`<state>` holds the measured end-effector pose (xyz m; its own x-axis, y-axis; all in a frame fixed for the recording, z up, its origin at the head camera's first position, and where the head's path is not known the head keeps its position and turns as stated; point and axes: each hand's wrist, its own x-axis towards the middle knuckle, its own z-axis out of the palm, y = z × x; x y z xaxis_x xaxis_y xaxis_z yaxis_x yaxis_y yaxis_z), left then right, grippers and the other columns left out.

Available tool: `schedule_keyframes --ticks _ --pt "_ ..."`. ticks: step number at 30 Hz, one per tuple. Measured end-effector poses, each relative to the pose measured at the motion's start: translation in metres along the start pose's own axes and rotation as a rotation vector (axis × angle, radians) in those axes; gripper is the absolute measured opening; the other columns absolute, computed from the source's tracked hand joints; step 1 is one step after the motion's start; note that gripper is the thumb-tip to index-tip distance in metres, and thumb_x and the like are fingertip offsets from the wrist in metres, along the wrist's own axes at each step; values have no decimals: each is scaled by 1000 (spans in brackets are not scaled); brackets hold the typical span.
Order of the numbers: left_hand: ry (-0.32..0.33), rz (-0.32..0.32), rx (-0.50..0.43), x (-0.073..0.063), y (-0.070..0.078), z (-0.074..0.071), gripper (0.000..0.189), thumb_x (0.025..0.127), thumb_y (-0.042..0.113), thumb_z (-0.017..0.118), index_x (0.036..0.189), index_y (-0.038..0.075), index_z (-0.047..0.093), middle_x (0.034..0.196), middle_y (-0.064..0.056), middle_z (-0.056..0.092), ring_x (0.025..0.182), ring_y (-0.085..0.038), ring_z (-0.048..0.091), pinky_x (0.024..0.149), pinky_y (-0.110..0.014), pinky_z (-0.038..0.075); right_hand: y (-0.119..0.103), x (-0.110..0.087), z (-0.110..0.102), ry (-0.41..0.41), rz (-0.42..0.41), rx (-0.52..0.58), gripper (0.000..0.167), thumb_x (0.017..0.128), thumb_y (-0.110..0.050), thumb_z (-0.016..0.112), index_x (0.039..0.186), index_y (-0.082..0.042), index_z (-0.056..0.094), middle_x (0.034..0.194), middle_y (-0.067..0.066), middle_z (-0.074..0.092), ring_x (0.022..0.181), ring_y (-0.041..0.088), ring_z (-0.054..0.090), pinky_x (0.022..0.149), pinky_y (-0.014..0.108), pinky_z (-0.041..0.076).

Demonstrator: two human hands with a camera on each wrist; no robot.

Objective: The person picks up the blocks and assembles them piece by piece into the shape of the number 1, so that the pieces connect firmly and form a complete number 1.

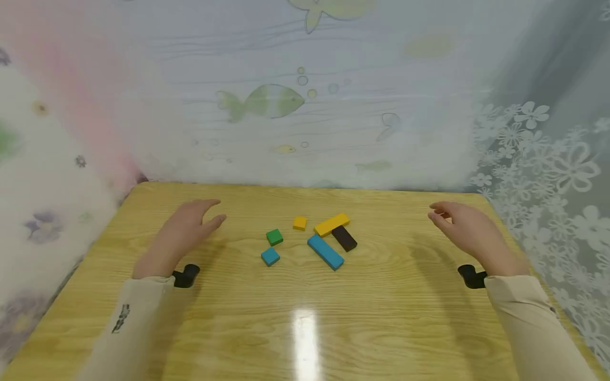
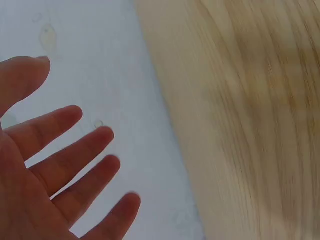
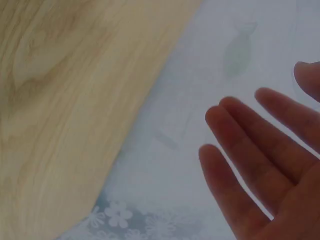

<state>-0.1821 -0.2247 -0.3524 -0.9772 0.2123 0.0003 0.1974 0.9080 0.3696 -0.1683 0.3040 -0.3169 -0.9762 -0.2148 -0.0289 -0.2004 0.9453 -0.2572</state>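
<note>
Several small coloured blocks lie in a loose group mid-table in the head view. On the group's left are a green block [image 1: 274, 237], a short blue block [image 1: 270, 256] and a short yellow block [image 1: 299, 223]. A long yellow block [image 1: 331, 225], a dark brown block [image 1: 344, 238] and a long blue block [image 1: 325, 252] lie to the right. My left hand [image 1: 186, 233] hovers left of the blocks, fingers spread and holding nothing, as the left wrist view confirms. Off to the right, my right hand [image 1: 469, 233] is raised above the table, relaxed and holding nothing.
The wooden table [image 1: 238, 328] reaches back to a pale curtain [image 1: 333, 132] printed with fish. Flowered curtains [image 1: 538, 159] hang along both sides. Each wrist wears a black camera mount [image 1: 187, 276]. A bright light reflection falls on the table front.
</note>
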Motion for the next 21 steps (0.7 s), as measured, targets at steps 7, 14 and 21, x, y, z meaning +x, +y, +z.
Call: schedule_keyframes --ticks 7,14,21 --pt "23 60 -145 -3 37 23 66 85 62 34 133 18 42 129 -5 46 117 -28 42 90 -49 35 -10 -1 24 28 -42 152 53 92 -49 35 123 -10 51 116 13 56 98 32 54 76 47 42" --pt "-3 71 -310 -4 68 49 58 86 60 36 130 24 44 117 4 54 106 -19 50 86 -41 40 -32 8 47 47 -56 322 43 94 -39 41 127 -13 48 113 7 59 99 27 55 78 45 43" --pt "-45 67 -415 1 94 67 50 89 53 40 128 24 47 112 7 55 100 -16 53 83 -38 42 -54 19 62 104 -30 483 54 89 -52 40 134 -22 39 117 3 53 101 24 54 79 44 43"
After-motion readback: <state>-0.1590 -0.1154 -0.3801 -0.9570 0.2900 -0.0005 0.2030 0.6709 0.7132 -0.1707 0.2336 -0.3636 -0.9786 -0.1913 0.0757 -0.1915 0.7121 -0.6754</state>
